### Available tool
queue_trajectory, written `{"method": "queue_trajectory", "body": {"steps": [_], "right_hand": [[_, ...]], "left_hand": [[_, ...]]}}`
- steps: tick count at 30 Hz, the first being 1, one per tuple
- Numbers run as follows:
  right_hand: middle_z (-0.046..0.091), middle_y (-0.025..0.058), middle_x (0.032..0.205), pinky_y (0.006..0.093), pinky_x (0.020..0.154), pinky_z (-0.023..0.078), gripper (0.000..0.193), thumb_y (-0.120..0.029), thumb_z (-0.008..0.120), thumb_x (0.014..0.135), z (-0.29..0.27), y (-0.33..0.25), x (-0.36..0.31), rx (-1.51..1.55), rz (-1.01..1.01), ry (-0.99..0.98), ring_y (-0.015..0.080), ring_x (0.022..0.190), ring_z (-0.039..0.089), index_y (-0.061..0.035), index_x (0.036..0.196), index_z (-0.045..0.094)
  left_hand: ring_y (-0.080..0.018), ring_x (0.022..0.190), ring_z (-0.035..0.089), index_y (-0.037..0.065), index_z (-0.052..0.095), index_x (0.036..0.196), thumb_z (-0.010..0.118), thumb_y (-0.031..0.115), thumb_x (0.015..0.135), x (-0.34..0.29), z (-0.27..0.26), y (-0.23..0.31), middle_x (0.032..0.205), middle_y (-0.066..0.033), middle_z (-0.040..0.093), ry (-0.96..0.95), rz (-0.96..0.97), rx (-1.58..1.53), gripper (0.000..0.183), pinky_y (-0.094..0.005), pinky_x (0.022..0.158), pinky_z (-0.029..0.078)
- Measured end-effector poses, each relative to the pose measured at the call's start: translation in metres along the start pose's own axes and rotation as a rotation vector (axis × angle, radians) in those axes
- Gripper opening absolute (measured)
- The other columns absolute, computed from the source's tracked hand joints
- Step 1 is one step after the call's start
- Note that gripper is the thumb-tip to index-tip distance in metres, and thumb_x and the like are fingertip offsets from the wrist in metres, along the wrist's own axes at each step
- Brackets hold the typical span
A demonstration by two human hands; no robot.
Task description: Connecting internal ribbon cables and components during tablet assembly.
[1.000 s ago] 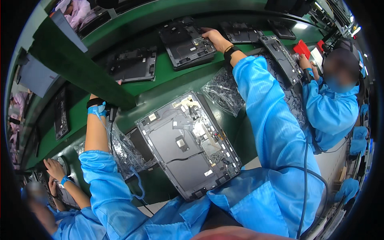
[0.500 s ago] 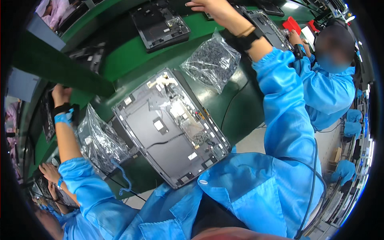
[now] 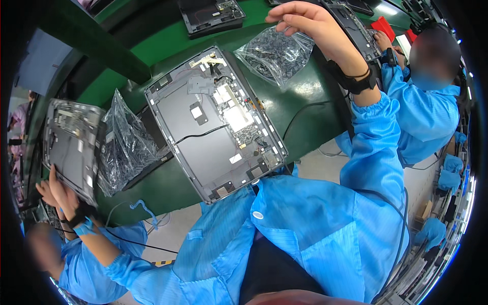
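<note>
In front of me an opened laptop base (image 3: 175, 119) lies slanted, its near corner close to my body. Its circuit board (image 3: 239, 117) and a black cable are exposed. At the left, a second laptop base (image 3: 76, 145) is tilted and slightly blurred. My left hand (image 3: 65, 195) is at its lower edge, gripping that edge as far as I can see; the thumb is hidden. Over at the far right, my right hand (image 3: 312, 23) hovers in the air with nothing in it, fingers loosely curled and apart. Beneath it is a clear plastic bag (image 3: 274, 56) of small black parts.
Another clear bag (image 3: 124, 150) stands between the two bases. A green post (image 3: 96, 43) rises behind it. Further laptop bases (image 3: 211, 15) lie on the far green surface. Co-workers in blue sit at both sides; a red object (image 3: 382, 28) is near the right one's hands.
My left hand has come nearer, and the left laptop base now shows tilted beside it. My right hand has drawn back toward me. The view has shifted.
</note>
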State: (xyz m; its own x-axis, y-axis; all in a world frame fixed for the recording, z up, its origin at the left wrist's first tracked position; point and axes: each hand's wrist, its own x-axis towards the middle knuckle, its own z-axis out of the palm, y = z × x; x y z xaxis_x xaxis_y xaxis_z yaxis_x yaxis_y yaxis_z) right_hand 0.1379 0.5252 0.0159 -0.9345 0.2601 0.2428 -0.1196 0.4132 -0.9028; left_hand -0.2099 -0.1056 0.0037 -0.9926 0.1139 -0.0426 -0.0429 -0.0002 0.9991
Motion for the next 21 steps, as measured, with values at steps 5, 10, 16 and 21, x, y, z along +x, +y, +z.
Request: {"method": "queue_trajectory", "body": {"steps": [5, 10, 16, 21], "right_hand": [[0.068, 0.0104, 0.113, 0.0261, 0.086, 0.051, 0.026, -0.014, 0.052, 0.099, 0.028, -0.041, -0.014, -0.036, -0.067, -0.152, 0.0127, 0.098, 0.065, -0.0001, 0.119, 0.063], [0.069, 0.0085, 0.110, 0.0267, 0.086, 0.051, 0.022, -0.010, 0.057, 0.097, 0.036, -0.035, -0.024, -0.004, -0.066, -0.164, 0.0135, 0.099, 0.064, 0.0013, 0.113, 0.066], [0.071, 0.0084, 0.096, 0.0307, 0.074, 0.053, 0.016, -0.010, 0.062, 0.089, 0.043, -0.003, -0.007, -0.402, -0.234, -0.084, 0.0194, 0.083, 0.068, -0.0049, 0.100, 0.071], [0.067, 0.0082, 0.089, 0.0366, 0.076, 0.052, 0.010, -0.011, 0.067, 0.082, 0.033, 0.057, -0.011, -0.808, -0.205, -0.059, 0.0286, 0.086, 0.063, -0.0068, 0.090, 0.070]], "left_hand": [[-0.0203, 0.105, 0.061, 0.000, 0.061, 0.115, 0.059, 0.019, 0.097, -0.134, 0.132, 0.000, 0.114, -0.0085, 0.065, -0.249, -0.292, -0.297, 0.026, -0.0346, 0.094, 0.048], [-0.0148, 0.102, 0.059, 0.002, 0.054, 0.119, 0.055, 0.019, 0.099, -0.173, 0.239, -0.013, 0.114, -0.0070, 0.062, -0.589, -0.351, -0.115, 0.026, -0.0313, 0.089, 0.049], [-0.0096, 0.075, 0.063, -0.002, 0.057, 0.111, 0.053, 0.023, 0.100, -0.157, 0.288, 0.005, 0.097, -0.0066, 0.065, -0.860, -0.414, 0.267, 0.028, -0.0237, 0.060, 0.052], [-0.0200, 0.067, 0.064, 0.000, 0.068, 0.090, 0.064, 0.014, 0.091, -0.125, 0.304, 0.033, 0.078, -0.0097, 0.066, -0.495, 0.449, 1.225, 0.015, -0.0319, 0.057, 0.050]]}}
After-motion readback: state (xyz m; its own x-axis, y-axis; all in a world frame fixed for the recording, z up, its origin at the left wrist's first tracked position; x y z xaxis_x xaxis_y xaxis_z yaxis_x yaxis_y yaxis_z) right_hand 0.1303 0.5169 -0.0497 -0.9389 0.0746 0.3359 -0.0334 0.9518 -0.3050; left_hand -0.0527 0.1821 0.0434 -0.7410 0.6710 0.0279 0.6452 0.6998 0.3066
